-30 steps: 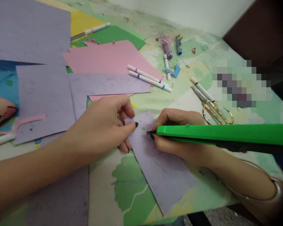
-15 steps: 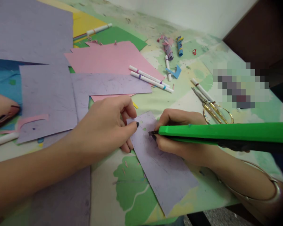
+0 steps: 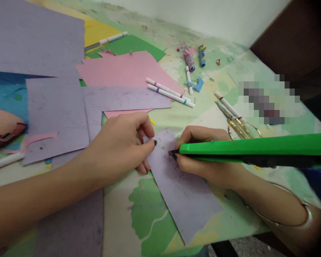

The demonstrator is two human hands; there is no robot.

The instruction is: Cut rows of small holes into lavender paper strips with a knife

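Head camera: a right hand point(image 3: 216, 173) grips a green craft knife point(image 3: 238, 146), its tip pointing left onto purple paper point(image 3: 184, 200) slanting from upper left to lower right, while the left hand point(image 3: 120, 146), nearer two small holes point(image 3: 162, 147), pinches the paper's upper-left corner between thumb and curled fingers.
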